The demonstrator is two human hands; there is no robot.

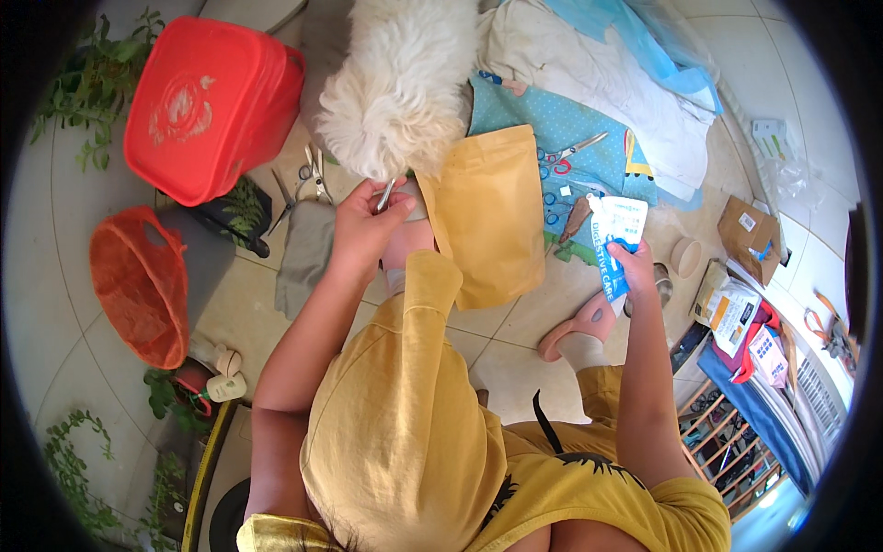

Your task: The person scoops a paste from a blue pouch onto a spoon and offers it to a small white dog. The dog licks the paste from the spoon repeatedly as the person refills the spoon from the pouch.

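In my left hand [376, 217] is a small metal tool [385, 196], its handle pinched between thumb and fingers just below the head of a fluffy white dog [393, 103]. Its far end is hidden by the fur or fingers, so its kind is unclear. My right hand [633, 265] grips a white and blue packet [621, 228] bearing writing. Between the hands lies a tan paper pouch [491, 217], partly over a dotted blue cloth [514, 110]. On that cloth rest scissors [572, 148] and a brown dried piece [576, 219].
A red lidded bucket [214, 110] stands at the upper left, above an orange mesh basket [141, 286]. More scissors [314, 172] and a grey cloth [307, 252] lie left of the dog. At right are a small bowl [686, 257], a cardboard box [748, 238] and a wooden rack [731, 448].
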